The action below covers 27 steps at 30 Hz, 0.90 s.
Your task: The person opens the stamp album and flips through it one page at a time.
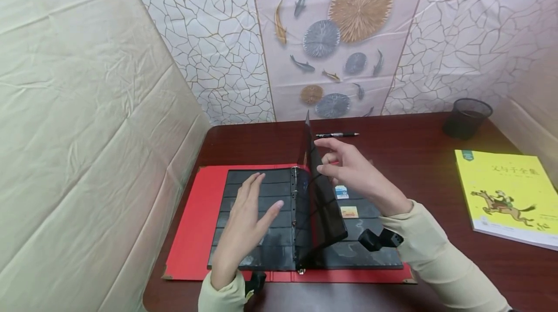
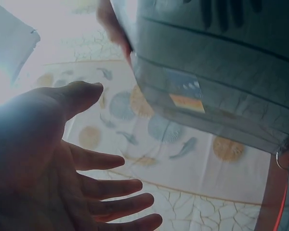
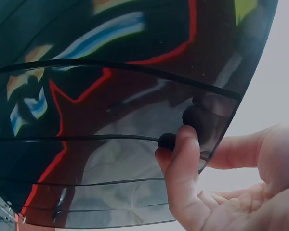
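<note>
A red stamp album (image 1: 192, 225) lies spread on the table, its black pocket pages held by a ring binding (image 1: 294, 195). My right hand (image 1: 350, 169) pinches the outer edge of a raised black page (image 1: 324, 205), which stands nearly upright over the binding. In the right wrist view, thumb and fingers grip that glossy page (image 3: 135, 110) from both sides. Over the left page (image 1: 272, 239) hovers my left hand (image 1: 244, 222), fingers straight and holding nothing. Two small stamps (image 1: 348, 212) sit in pockets of the right-hand page. One stamp (image 2: 187, 91) shows on the raised page in the left wrist view.
Behind the album lies a pen (image 1: 337, 134). A black mesh pen holder (image 1: 464, 123) stands at the back right, with a yellow book (image 1: 510, 200) in front of it. Cloth walls border the table on the left (image 1: 109, 132) and at the back.
</note>
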{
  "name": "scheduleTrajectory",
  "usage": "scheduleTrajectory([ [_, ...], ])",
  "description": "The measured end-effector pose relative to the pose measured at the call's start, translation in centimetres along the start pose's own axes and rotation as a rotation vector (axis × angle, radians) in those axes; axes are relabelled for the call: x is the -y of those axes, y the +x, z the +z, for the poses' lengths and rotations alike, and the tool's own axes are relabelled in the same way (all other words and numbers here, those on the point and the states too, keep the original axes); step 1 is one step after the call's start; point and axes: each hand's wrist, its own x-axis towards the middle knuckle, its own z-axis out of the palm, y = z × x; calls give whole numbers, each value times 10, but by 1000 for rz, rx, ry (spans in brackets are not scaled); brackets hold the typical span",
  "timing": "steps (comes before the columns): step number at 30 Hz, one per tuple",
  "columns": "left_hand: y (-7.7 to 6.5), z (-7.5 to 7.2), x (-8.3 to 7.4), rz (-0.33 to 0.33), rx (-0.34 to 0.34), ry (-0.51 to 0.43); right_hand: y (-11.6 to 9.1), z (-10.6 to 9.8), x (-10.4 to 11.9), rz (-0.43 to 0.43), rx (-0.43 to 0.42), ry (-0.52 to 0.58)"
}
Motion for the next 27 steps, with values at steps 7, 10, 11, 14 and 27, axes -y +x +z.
scheduleTrajectory([
  [7,7,0,-14,23,18,-15,10,12,7,-16,41,-37],
  [10,10,1,-20,23,31,-26,16,17,10,-22,58,-51],
  [11,11,1,-22,21,38,-28,18,19,11,-24,63,-53],
  [14,12,1,-26,2,62,-39,25,24,15,-32,73,-51],
  [27,9,3,-27,-21,59,-127,42,54,23,-40,95,-211],
])
